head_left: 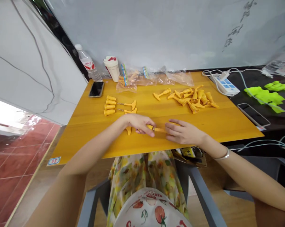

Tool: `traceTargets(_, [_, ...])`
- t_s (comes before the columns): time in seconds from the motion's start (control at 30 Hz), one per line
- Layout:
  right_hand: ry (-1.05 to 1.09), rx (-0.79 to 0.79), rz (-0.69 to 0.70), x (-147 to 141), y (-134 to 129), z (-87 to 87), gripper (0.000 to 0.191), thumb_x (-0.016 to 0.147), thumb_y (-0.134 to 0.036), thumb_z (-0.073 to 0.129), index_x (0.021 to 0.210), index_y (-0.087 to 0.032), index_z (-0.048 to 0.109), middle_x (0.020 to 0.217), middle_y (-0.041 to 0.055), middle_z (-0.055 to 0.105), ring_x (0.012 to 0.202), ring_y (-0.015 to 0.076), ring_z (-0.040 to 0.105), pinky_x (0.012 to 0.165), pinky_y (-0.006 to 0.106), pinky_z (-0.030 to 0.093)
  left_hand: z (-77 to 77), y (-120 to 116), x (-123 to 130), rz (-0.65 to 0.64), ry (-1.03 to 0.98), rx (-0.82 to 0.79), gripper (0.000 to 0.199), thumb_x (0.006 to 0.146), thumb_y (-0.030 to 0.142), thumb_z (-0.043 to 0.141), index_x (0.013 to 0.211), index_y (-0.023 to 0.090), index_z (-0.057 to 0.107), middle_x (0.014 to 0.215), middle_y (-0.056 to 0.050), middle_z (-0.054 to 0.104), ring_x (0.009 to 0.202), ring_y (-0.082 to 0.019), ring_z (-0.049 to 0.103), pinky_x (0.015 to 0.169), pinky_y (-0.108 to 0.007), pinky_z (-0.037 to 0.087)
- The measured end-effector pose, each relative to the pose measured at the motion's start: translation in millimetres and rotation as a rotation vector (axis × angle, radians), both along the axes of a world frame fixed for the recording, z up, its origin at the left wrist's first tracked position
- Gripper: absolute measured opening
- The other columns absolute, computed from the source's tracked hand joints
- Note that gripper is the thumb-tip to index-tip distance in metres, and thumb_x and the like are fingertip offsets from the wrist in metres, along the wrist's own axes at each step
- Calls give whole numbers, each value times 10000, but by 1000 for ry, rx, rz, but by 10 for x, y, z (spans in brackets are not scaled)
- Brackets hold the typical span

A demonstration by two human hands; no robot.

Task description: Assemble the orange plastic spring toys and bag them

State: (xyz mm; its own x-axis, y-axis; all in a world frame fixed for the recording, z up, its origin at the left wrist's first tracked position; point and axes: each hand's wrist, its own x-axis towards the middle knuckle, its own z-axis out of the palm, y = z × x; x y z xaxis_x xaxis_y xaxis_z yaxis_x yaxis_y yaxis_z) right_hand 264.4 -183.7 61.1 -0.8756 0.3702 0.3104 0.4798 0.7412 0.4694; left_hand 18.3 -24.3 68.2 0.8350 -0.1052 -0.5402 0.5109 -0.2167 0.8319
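Just above the table's front edge, my left hand [142, 123] pinches one end of a yellow plastic corkscrew [159, 130]; a bit of metal shows at its fingertips. Curled round the other end is my right hand [183, 132], slightly blurred, its fingers hiding much of that piece. Left of the hands, several yellow T-handled corkscrews [130, 104] lie in a row with ribbed yellow sleeves [109, 107], partly hidden behind my left forearm. To the right is a loose pile of yellow handles and sleeves [194, 100].
Clear plastic bags [156, 78] lie along the back by the whiteboard, with a paper cup [112, 70], a bottle [88, 64] and a phone [96, 89] at back left. A power strip [226, 85], cables and another phone [253, 115] are on the right.
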Motion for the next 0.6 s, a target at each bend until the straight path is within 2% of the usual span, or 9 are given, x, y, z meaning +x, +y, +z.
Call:
traceTargets(0.07, [31, 18, -20, 160, 14, 27, 226, 961, -117, 507, 861, -241, 666, 1015, 30, 678, 1129, 165, 551, 1012, 353, 464, 38, 116, -210, 119, -11, -122, 529, 695, 643, 777, 770, 211, 482, 457, 96, 340, 379, -59, 296, 379, -191, 258])
traceTargets(0.1, [76, 2, -62, 246, 50, 5, 228, 961, -120, 504, 853, -235, 668, 1011, 43, 672, 1125, 179, 550, 992, 361, 473, 55, 166, -294, 205, -53, -127, 537, 705, 658, 761, 757, 210, 470, 454, 94, 336, 374, -54, 283, 369, -186, 242])
traceTargets(0.17, [170, -82, -177, 373, 186, -121, 220, 966, -149, 499, 854, -215, 677, 1024, 87, 656, 1115, 219, 546, 924, 377, 497, 79, 230, -374, 364, -176, -36, 503, 762, 640, 721, 787, 198, 484, 512, 66, 418, 407, -53, 336, 384, -172, 263])
traceTargets(0.27, [216, -268, -257, 382, 500, -437, 207, 953, -172, 504, 871, -192, 694, 1048, 131, 636, 1078, 247, 541, 873, 382, 513, 49, 247, -268, 519, -310, 208, 382, 849, 542, 654, 914, 184, 537, 738, 14, 543, 582, -77, 492, 519, -180, 424])
traceTargets(0.33, [236, -363, -277, 305, 700, -633, 201, 913, -123, 519, 869, -196, 701, 1036, 127, 643, 1098, 258, 532, 946, 424, 489, -40, 265, -147, 546, -318, 374, 314, 878, 472, 597, 997, 183, 564, 881, -13, 574, 739, -114, 560, 664, -226, 502])
traceTargets(0.4, [249, -426, -285, 230, 833, -750, 245, 872, -60, 507, 883, -204, 705, 1044, 114, 660, 1172, 273, 511, 1033, 483, 434, -168, 329, -72, 522, -292, 565, 304, 881, 419, 562, 1068, 181, 589, 992, -40, 599, 904, -162, 588, 826, -285, 513])
traceTargets(0.5, [246, -488, -267, 219, 904, -769, 359, 836, 3, 458, 986, -213, 702, 1166, 93, 675, 1306, 287, 446, 1105, 539, 359, -360, 494, -59, 493, -270, 834, 359, 872, 377, 559, 1172, 185, 604, 1096, -69, 616, 1095, -223, 572, 1017, -357, 437])
traceTargets(0.6, [275, -481, -286, 340, 963, -692, 473, 823, 21, 420, 1152, -212, 668, 1316, 85, 633, 1350, 283, 417, 1121, 532, 344, -476, 649, -21, 475, -288, 953, 387, 882, 342, 551, 1235, 188, 588, 1166, -90, 614, 1153, -241, 567, 1063, -381, 404])
